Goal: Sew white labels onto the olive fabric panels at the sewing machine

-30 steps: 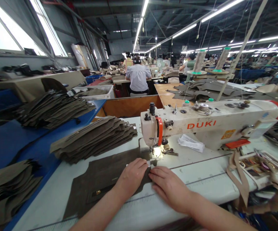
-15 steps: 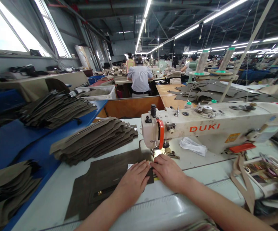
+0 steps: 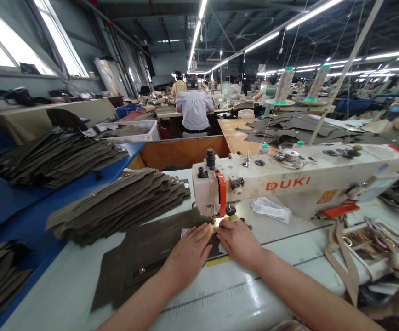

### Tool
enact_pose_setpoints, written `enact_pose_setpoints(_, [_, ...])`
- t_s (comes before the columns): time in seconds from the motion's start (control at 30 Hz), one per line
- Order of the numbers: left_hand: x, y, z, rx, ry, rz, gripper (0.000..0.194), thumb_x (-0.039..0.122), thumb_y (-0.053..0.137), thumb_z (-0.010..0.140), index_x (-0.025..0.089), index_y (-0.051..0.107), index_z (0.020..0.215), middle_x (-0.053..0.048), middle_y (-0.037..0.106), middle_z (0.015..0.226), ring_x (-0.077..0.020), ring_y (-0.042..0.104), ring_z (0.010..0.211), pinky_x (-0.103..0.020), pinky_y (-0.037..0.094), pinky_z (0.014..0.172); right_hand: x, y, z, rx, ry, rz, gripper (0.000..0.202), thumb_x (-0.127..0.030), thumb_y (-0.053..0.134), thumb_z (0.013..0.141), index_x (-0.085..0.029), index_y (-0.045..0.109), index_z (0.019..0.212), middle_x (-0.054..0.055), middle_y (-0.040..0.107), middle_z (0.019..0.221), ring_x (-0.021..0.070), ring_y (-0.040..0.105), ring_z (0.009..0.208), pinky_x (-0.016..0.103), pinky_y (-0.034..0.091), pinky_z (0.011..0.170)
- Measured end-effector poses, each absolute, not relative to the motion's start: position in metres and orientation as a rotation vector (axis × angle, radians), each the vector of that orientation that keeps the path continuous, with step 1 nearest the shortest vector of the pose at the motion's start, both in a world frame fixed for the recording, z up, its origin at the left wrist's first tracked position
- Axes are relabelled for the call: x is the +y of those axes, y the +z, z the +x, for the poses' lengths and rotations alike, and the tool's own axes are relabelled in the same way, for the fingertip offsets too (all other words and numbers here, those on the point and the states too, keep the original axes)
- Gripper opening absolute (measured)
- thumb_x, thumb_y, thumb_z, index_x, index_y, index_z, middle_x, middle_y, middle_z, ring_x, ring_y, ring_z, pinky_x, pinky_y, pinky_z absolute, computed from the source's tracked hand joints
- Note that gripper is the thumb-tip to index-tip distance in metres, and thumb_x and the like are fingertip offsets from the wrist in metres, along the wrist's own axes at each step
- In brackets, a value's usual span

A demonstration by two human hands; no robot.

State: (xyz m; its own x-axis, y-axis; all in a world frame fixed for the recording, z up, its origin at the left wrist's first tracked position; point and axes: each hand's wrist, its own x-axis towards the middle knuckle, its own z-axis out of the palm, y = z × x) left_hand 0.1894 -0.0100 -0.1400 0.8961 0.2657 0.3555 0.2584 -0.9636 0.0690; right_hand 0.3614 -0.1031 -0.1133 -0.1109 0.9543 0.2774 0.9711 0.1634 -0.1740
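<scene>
Dark-olive fabric [image 3: 147, 241], off-white sewing machine [image 3: 323, 168] — orange lettering [image 3: 294, 183]

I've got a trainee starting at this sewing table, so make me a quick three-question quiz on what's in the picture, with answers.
1. True or false: the left hand rests on the dark panel.
2. What colour is the lettering on the sewing machine? A green, B orange, C white.
3. Fill in: the white strips lie to the ____ of the dark panel.

Key: 1 true; 2 B; 3 right.
</scene>
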Motion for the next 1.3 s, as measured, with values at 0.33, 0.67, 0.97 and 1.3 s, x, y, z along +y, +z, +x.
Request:
enact_pose_setpoints(0.33, [-0.006,-0.139,0.192,0.386,0.572,3.031,0.035,0.019,0.042,0.095,0.014,0.053,0.129,-0.012,0.062,0.129,-0.0231,0.057,0.120,-0.044,0.047,0.101,-0.101,-0.118,0.363,-2.113,-0.120,-1.835,0.021,-0.016,0.047,0.096,-0.016,0.066,0.088,0.006,0.063,0.085,0.0192,0.054,0.081,0.031,0.039,0.078])
enact_pose_setpoints(0.67, [-0.005,-0.139,0.192,0.378,0.590,2.994,0.036,0.019,0.044,0.095,0.016,0.052,0.130,-0.012,0.061,0.130,-0.0226,0.055,0.123,-0.043,0.045,0.103,-0.101,-0.114,0.360,-2.118,-0.128,-1.867,0.019,-0.015,0.049,0.095,-0.015,0.067,0.090,0.007,0.064,0.086,0.0200,0.054,0.083,0.032,0.039,0.077])
enact_pose_setpoints(0.97, [-0.002,-0.137,0.193,0.393,0.559,2.994,0.036,0.019,0.043,0.095,0.016,0.051,0.130,-0.012,0.060,0.131,-0.0227,0.054,0.123,-0.045,0.045,0.103,-0.102,-0.113,0.360,-2.138,-0.141,-1.874,0.016,-0.017,0.053,0.094,-0.016,0.068,0.090,0.007,0.064,0.088,0.0199,0.055,0.083,0.032,0.040,0.078])
enact_pose_setpoints(1.3, [0.009,-0.135,0.199,0.450,0.565,3.036,0.034,0.018,0.041,0.095,0.017,0.055,0.126,-0.012,0.062,0.129,-0.0223,0.055,0.122,-0.044,0.045,0.102,-0.107,-0.118,0.361,-2.092,-0.206,-1.836,0.018,-0.016,0.052,0.094,-0.017,0.067,0.084,0.006,0.063,0.083,0.0196,0.053,0.080,0.031,0.040,0.077])
